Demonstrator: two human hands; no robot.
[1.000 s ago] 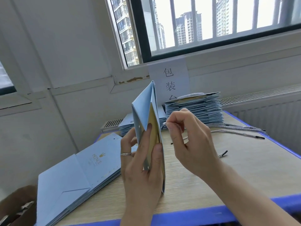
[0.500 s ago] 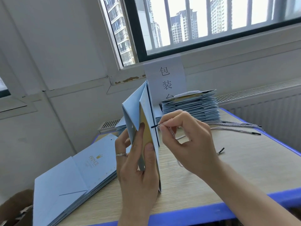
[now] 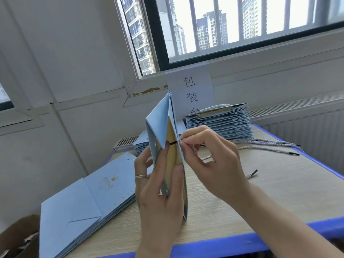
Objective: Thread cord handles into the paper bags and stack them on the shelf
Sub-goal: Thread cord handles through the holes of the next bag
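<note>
My left hand [image 3: 160, 190] grips a light blue paper bag [image 3: 160, 120] upright on edge at the table's middle, fingers spreading its mouth so the gold lining shows. My right hand [image 3: 208, 161] pinches a grey twisted cord [image 3: 194, 148] just behind its black tip. The black tip [image 3: 174, 143] pokes through a hole in the bag's right panel into the opening. The cord trails back under my right palm, its other black end lying on the table.
A flat stack of blue bags [image 3: 89, 202] lies at the front left. A taller stack with cords fitted [image 3: 219, 123] stands at the back by the wall sign. Loose grey cords [image 3: 270, 146] lie at the right. The wooden table [image 3: 279, 192] has a blue edge.
My right hand brought the cord's black tip leftward to the bag's right panel and pushed it through the hole. My left hand kept holding the bag upright.
</note>
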